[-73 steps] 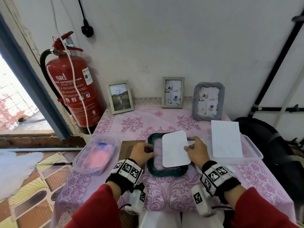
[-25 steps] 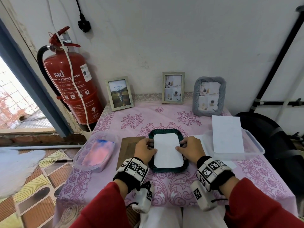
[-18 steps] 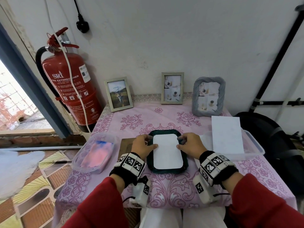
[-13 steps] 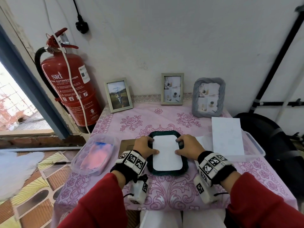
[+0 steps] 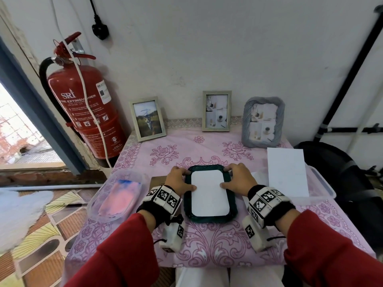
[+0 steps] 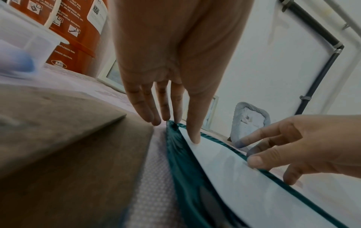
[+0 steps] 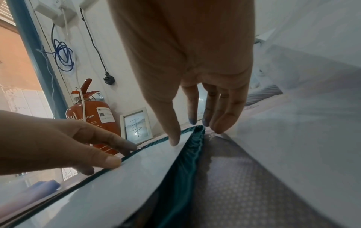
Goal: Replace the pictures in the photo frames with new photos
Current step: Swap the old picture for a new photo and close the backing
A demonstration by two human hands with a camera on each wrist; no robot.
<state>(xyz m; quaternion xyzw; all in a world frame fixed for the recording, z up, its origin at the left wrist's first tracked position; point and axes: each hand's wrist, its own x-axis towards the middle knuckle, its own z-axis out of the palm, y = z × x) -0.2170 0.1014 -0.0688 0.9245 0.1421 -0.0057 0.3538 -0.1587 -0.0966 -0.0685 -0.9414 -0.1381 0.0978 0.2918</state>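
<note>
The green frame [image 5: 209, 218] lies flat and face down on the bench [image 5: 207, 251], its long axis running from the near edge toward the wall. A white photo [image 5: 209, 194] with rounded corners lies blank side up inside the frame, its long axis the same way.

The left hand [image 5: 178, 181] sits at the frame's far-left corner. Its fingers [image 6: 150, 111] are straight and close together, tips down on the cloth and the frame's rim, while the thumb presses on the photo's left edge. The right hand [image 5: 238, 179] mirrors it at the frame's far-right corner: fingers [image 7: 220, 117] straight, slightly spread, tips at the rim, thumb flat on the photo's right edge. Neither hand curls round anything.

Just left of the frame lies a brown board [image 5: 158, 181], partly under the left hand, and left of that a clear tub [image 5: 116, 195] with something pink and blue in it. Right of the frame a clear box [image 5: 323, 189] carries a white sheet [image 5: 287, 172].

Beyond the frame, against the wall, three frames stand upright: a pale one [image 5: 147, 118] with a landscape picture to the left, a second pale one [image 5: 216, 110] in the middle, a grey one [image 5: 263, 122] to the right. A red extinguisher [image 5: 83, 108] hangs far left of the frame, beside the bench.
</note>
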